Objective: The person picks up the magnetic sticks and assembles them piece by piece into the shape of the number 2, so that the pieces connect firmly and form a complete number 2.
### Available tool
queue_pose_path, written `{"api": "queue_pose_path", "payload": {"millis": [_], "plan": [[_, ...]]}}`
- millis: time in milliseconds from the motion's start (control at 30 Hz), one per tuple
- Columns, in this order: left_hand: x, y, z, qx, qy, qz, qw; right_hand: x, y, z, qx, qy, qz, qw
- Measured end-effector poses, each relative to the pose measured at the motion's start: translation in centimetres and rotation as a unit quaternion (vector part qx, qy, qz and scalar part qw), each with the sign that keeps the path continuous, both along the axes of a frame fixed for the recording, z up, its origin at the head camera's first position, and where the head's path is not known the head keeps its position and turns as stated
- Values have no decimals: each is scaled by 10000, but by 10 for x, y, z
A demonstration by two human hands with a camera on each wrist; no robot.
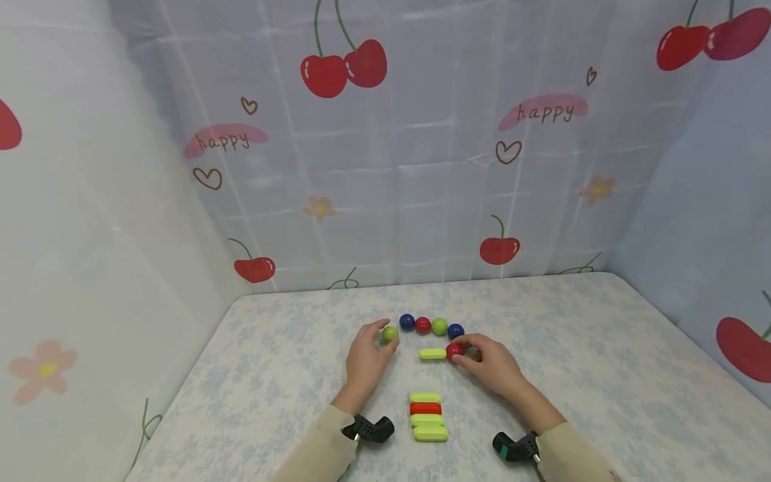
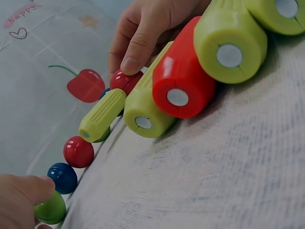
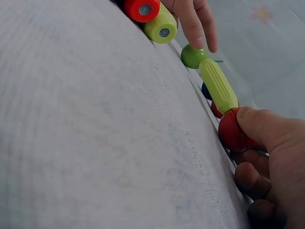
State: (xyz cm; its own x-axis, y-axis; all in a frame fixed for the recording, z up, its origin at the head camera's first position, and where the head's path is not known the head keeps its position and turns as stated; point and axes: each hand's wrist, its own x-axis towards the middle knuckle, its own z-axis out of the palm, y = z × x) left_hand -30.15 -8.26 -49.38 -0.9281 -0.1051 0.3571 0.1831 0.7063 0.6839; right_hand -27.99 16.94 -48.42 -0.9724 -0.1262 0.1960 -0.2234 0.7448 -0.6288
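My left hand [image 1: 367, 358] holds a green ball [image 1: 390, 335] between thumb and fingers at the left end of the ball row. The thumb lies over this ball in the left wrist view. My right hand [image 1: 495, 365] pinches a red ball [image 3: 234, 131]. A yellow-green magnetic rod [image 1: 432, 353] sticks out from that ball toward the left, its end butted against the red surface. In the left wrist view, the rod's free end shows a small round metal tip and points away from the right hand.
Behind the hands lie a blue ball [image 1: 407, 323], a red ball [image 1: 423, 326], a green ball [image 1: 440, 327] and another blue ball [image 1: 456, 331]. Nearer, between the forearms, a red rod [image 1: 425, 408] lies among yellow-green rods [image 1: 430, 434]. A cherry-print curtain [image 1: 409, 167] stands behind the table.
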Motion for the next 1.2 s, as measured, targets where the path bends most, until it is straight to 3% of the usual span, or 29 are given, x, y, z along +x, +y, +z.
{"api": "queue_pose_path", "payload": {"millis": [333,533,633,767,933,1200], "plan": [[5,0,-1,-253,-189,-51,9995,2,-2,-3,-1,15,33,10000],[4,-1,0,18,-213,-113,9997,1,-3,-2,31,41,28,10000],[5,-2,1,279,-173,-321,9989,0,-2,-2,27,77,43,10000],[6,-4,1,497,-237,-873,9947,0,-2,-2,23,112,70,9999],[7,-3,-1,284,-379,-1507,9874,0,1,-5,66,173,48,9998],[9,-1,2,-114,-531,-1681,9843,0,2,-3,26,285,65,9996]]}}
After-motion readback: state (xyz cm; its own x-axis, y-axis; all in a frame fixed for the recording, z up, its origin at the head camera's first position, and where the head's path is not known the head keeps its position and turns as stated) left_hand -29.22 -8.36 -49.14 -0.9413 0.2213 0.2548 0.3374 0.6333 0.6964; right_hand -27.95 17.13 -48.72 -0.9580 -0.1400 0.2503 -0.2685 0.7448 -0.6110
